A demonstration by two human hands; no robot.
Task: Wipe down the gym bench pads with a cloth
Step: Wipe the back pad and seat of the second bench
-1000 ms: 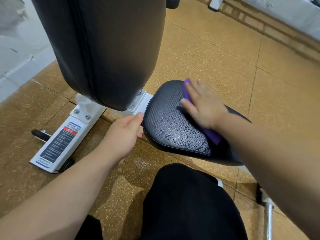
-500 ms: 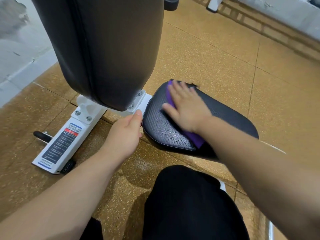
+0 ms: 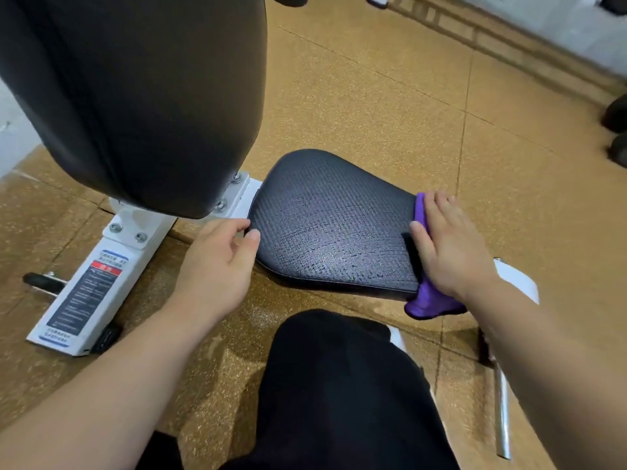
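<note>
At the near edge, a black-clad knee (image 3: 339,385) sits over the tan speckled floor (image 3: 373,96). Beyond it, the left hand (image 3: 217,266) curls thumb and fingers round one end of the seat pad (image 3: 332,225). The right hand (image 3: 451,245) lies flat, fingers straight, pressing the purple cloth (image 3: 427,303) on the opposite end, where the cloth hangs off the edge. Farther off, the back pad (image 3: 135,96) overhangs the white labelled frame (image 3: 88,293).

The seat pad (image 3: 332,225) sits mid-view above the floor (image 3: 373,96), and the back pad (image 3: 135,96) rises at its left over the frame base (image 3: 95,283). The left hand (image 3: 217,269) holds the seat pad's left end. The right hand (image 3: 451,245) lies flat on the cloth (image 3: 431,300) at its right edge.
</note>
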